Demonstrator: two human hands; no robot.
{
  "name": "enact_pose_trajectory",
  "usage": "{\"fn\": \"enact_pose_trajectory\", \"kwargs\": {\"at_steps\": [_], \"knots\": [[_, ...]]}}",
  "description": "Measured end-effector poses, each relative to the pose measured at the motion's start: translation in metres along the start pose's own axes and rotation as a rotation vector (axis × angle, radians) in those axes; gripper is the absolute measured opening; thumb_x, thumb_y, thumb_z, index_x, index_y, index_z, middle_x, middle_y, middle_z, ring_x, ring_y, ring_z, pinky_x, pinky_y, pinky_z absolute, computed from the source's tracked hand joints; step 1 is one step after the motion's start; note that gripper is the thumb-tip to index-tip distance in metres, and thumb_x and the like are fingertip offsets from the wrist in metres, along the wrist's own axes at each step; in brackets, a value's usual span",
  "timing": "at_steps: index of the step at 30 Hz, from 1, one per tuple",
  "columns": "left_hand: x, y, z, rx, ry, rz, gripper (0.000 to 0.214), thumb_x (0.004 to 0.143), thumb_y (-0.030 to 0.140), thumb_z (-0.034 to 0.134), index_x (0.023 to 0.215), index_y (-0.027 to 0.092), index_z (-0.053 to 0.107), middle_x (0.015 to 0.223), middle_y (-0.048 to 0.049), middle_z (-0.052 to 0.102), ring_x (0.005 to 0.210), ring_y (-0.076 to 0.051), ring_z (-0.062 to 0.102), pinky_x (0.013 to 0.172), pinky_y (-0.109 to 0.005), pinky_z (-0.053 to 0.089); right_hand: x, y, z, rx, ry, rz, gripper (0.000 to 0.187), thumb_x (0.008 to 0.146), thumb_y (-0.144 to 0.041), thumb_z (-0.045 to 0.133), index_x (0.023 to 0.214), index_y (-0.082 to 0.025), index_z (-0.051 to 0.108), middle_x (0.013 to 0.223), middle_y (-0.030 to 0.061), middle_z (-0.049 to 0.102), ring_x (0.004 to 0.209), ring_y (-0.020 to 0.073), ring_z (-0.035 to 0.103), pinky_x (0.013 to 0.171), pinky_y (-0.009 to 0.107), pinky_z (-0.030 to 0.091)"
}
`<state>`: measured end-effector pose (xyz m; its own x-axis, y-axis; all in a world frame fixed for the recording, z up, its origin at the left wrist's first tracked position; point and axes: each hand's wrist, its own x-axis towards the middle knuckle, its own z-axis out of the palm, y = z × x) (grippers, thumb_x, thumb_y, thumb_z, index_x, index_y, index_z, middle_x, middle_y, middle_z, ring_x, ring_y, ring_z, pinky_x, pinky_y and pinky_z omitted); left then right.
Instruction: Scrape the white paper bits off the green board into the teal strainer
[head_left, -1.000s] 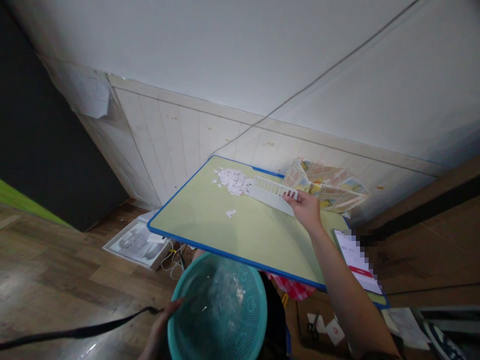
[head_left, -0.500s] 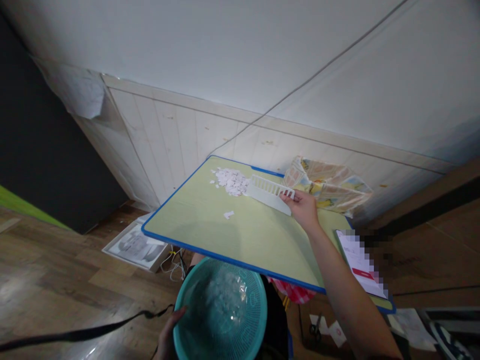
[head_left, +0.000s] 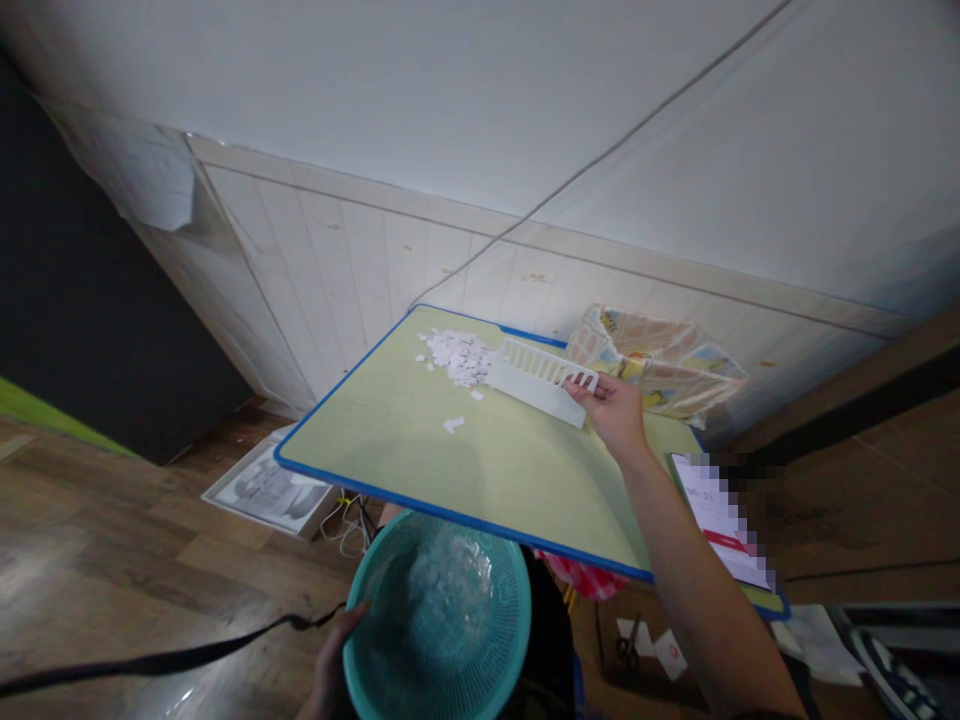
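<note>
My right hand [head_left: 621, 418] pinches one end of a white plastic panel with a row of slots [head_left: 536, 385], perhaps a divider. Its far end touches the right side of a heap of small white paper scraps [head_left: 457, 355] on the pale green table [head_left: 390, 430]. A few scraps lie apart from the heap, one larger piece [head_left: 454, 425] nearer the front edge. Below that edge, my left hand [head_left: 337, 650] grips the rim of a teal plastic colander [head_left: 517, 600], thumb over the edge. Something clear and shiny, like plastic film, lies inside it.
A patterned, crumpled box or bag [head_left: 660, 365] stands at the table's back right. A tablet or phone with a lit screen [head_left: 716, 520] lies on the right edge. Scissors [head_left: 628, 645] and an open white box [head_left: 270, 485] are below. The wall borders the back.
The slotted panel has tilted slightly in my right hand, its near end a little higher. A small scrap now lies apart, just in front of the heap. My left hand keeps its grip.
</note>
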<state>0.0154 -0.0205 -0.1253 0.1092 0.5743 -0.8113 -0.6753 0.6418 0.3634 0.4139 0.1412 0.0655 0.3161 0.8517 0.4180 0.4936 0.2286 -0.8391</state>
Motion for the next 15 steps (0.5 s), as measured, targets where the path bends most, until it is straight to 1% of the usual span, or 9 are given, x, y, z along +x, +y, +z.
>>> {"fn": "enact_pose_trajectory", "kwargs": {"at_steps": [3, 6, 11, 15], "knots": [[0.001, 0.000, 0.000, 0.028, 0.014, 0.042, 0.014, 0.055, 0.022, 0.087, 0.064, 0.018, 0.077, 0.068, -0.0112, 0.083, 0.088, -0.044, 0.078, 0.075, -0.050, 0.064, 0.000, 0.002, -0.003, -0.013, 0.012, 0.001, 0.031, 0.075, -0.043, 0.079, 0.091, -0.017, 0.080, 0.085, 0.0069, 0.080, 0.074, 0.0264, 0.074, 0.072, 0.039, 0.059], [0.003, 0.000, 0.000, 0.030, 0.019, 0.036, 0.016, 0.054, 0.024, 0.086, 0.067, 0.018, 0.078, 0.067, -0.0107, 0.083, 0.089, -0.046, 0.078, 0.076, -0.052, 0.064, -0.001, 0.001, -0.004, 0.002, -0.018, -0.004, 0.029, 0.075, -0.042, 0.079, 0.090, -0.017, 0.080, 0.087, 0.0068, 0.080, 0.077, 0.0269, 0.074, 0.073, 0.039, 0.059], [0.003, -0.001, -0.002, 0.015, -0.002, 0.012, 0.015, 0.058, 0.022, 0.085, 0.070, 0.021, 0.076, 0.069, -0.0094, 0.084, 0.095, -0.045, 0.077, 0.081, -0.052, 0.063, -0.004, -0.006, -0.002, -0.009, -0.018, 0.004, 0.029, 0.075, -0.042, 0.079, 0.089, -0.016, 0.080, 0.084, 0.0074, 0.080, 0.073, 0.0263, 0.074, 0.068, 0.036, 0.057], [0.000, 0.000, 0.000, -0.003, -0.017, 0.019, 0.017, 0.060, 0.021, 0.086, 0.074, 0.023, 0.076, 0.074, -0.0070, 0.085, 0.094, -0.044, 0.078, 0.079, -0.051, 0.064, -0.005, -0.008, -0.004, -0.039, -0.047, 0.005, 0.029, 0.076, -0.042, 0.077, 0.089, -0.016, 0.080, 0.083, 0.0077, 0.080, 0.072, 0.0259, 0.074, 0.064, 0.034, 0.056]]}}
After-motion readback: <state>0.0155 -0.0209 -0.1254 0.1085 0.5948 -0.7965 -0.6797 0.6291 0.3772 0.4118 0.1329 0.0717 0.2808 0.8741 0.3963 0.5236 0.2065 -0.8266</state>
